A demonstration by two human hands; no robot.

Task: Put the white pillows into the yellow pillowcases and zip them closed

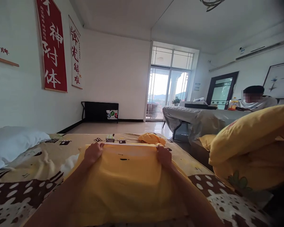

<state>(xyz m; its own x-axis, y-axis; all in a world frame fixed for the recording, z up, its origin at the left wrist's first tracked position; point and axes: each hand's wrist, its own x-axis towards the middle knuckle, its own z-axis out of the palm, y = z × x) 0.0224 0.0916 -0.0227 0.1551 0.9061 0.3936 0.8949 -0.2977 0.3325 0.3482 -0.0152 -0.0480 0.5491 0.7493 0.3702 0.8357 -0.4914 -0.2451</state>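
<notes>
Stretched between my two hands is a yellow pillowcase (130, 179) with a pale far edge and a small dark print near it. My left hand (94, 152) is closed on its far left corner. At the far right corner, my right hand (164, 154) grips the same edge. The near part of the cloth hangs down between my forearms. Beneath it lies a patterned bed sheet (203, 186) in beige and brown with white spots. A crumpled yellow cloth (152, 138) rests just beyond my right hand.
A white pillow (16, 145) lies at the left. Bulky yellow bedding (253, 142) is piled at the right. Behind it, a person (253, 96) sits at a plastic-covered table (194, 115). A black folded frame (99, 112) leans by the far wall.
</notes>
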